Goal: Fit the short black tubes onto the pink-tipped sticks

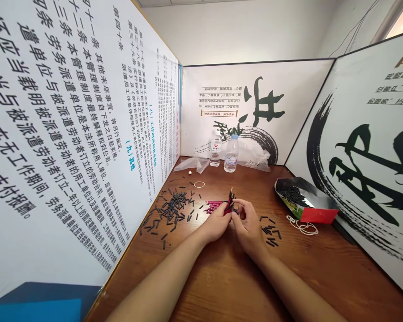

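Note:
My left hand (216,223) is closed around a small upright bundle of thin dark-red sticks with black sleeves (229,205) at their tops. One pale tip sticks up above the rest. Close against it is my right hand (250,227), its fingers curled and thumb bent in; what lies between those fingertips is hidden. Behind the left hand, more thin magenta sticks (211,206) lie side by side on the table. A loose heap of short black tubes (175,208) spreads to the left, and several more black tubes (271,232) lie just right of my right hand.
At right, an open foil-lined package (322,215) holds many black pieces, with white elastic loops (302,225) beside it. Two water bottles (215,154) (231,156) and clear plastic bags (196,164) stand at the back. A white ring (199,184) lies nearby. Printed panels (302,103) enclose the wooden table (218,286).

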Available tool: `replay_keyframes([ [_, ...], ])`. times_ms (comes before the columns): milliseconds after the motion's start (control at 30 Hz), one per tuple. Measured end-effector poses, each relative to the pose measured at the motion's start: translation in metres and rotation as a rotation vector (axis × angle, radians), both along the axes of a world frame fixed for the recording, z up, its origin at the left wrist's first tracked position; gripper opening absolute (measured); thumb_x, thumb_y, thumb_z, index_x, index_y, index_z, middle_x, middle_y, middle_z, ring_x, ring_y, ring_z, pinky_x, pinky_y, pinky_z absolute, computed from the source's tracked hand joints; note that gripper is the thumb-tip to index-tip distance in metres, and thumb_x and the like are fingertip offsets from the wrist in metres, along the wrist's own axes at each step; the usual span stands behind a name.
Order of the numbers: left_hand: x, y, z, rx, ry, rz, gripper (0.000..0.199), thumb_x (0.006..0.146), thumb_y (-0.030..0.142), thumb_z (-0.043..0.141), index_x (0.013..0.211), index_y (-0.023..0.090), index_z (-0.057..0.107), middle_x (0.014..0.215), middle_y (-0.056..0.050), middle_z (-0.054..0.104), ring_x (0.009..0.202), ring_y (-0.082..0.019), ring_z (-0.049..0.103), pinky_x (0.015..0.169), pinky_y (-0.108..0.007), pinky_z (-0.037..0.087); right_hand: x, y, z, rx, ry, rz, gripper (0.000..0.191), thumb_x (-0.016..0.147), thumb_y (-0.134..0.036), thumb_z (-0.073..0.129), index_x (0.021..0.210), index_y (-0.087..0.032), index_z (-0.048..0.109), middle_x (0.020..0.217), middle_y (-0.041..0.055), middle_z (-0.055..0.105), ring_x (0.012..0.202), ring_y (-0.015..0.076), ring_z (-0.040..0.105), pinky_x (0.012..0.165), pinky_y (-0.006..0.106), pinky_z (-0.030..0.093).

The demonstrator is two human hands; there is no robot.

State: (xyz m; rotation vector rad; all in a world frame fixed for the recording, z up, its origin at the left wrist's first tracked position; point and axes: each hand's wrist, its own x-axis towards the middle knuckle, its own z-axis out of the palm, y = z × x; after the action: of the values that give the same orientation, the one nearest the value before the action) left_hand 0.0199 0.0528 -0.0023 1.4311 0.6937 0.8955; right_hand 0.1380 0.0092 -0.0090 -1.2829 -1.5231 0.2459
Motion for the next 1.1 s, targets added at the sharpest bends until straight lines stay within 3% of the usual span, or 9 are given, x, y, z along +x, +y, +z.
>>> replay_keyframes([
  [67,-0.0008,-0.0005,0.0019,-0.123,0.039,0.009,0.025,0.081,0.020,0.050,0.105,0.017,0.056,0.070,0.003,0.051,0.058,-0.009,0.044,0.060,-0.021,0.039,0.0001,0.0005,-0.0011,-0.003,0.038,0.008,0.025,0.086,-0.024,0.048,0.110,-0.020,0.053,0.083,0.0006,0.049,0.074,0.0154,0.048,0.072,0.029,0.042],
  [167,-0.0026,-0.0004,0.0048,-0.293,0.035,-0.015,0.023,0.078,0.023,0.049,0.100,0.019,0.051,0.059,0.008,0.036,0.043,-0.006,0.026,0.043,-0.018,0.019,-0.0001,0.0014,-0.0023,-0.021,0.082,0.014,0.019,0.087,-0.026,0.049,0.104,-0.019,0.053,0.083,0.0003,0.050,0.074,0.0149,0.048,0.071,0.028,0.041],
  [267,-0.0042,0.0014,0.0057,-0.389,-0.039,-0.050,0.014,0.077,0.028,0.047,0.087,0.019,0.045,0.058,0.008,0.029,0.041,-0.005,0.018,0.041,-0.018,0.010,-0.0003,0.0026,-0.0026,-0.047,0.116,0.005,0.017,0.088,-0.029,0.049,0.101,-0.019,0.053,0.081,0.0003,0.050,0.072,0.0149,0.048,0.069,0.028,0.040],
  [367,-0.0050,0.0042,0.0039,-0.437,-0.081,-0.082,0.017,0.079,0.036,0.041,0.078,0.019,0.041,0.059,0.008,0.027,0.041,-0.004,0.014,0.041,-0.018,0.008,0.0001,0.0038,-0.0030,-0.074,0.139,0.009,0.018,0.087,-0.028,0.049,0.101,-0.019,0.053,0.081,0.0005,0.051,0.072,0.0154,0.048,0.069,0.029,0.040],
  [500,-0.0055,0.0064,0.0012,-0.454,-0.114,-0.080,0.014,0.075,0.031,0.043,0.073,0.019,0.036,0.058,0.008,0.028,0.041,-0.004,0.016,0.041,-0.018,0.009,0.0008,0.0049,-0.0040,-0.094,0.141,0.009,0.019,0.084,-0.026,0.050,0.101,-0.018,0.053,0.080,0.0006,0.050,0.072,0.0160,0.048,0.069,0.030,0.040],
  [633,-0.0069,0.0051,0.0021,-0.448,-0.134,-0.064,0.016,0.071,0.026,0.047,0.075,0.020,0.033,0.059,0.008,0.032,0.041,-0.003,0.019,0.040,-0.017,0.009,0.0010,0.0058,-0.0045,-0.105,0.171,0.001,0.019,0.082,-0.025,0.050,0.099,-0.018,0.054,0.077,-0.0001,0.050,0.070,0.0158,0.048,0.068,0.029,0.039],
  [1100,-0.0082,0.0024,0.0058,-0.388,-0.093,-0.090,0.025,0.078,0.034,0.056,0.091,0.023,0.038,0.056,0.011,0.029,0.040,-0.003,0.016,0.039,-0.016,0.008,0.0014,0.0082,-0.0031,-0.141,0.306,0.025,0.026,0.079,-0.031,0.052,0.100,-0.016,0.058,0.074,-0.0009,0.047,0.066,0.0154,0.046,0.063,0.029,0.038],
])
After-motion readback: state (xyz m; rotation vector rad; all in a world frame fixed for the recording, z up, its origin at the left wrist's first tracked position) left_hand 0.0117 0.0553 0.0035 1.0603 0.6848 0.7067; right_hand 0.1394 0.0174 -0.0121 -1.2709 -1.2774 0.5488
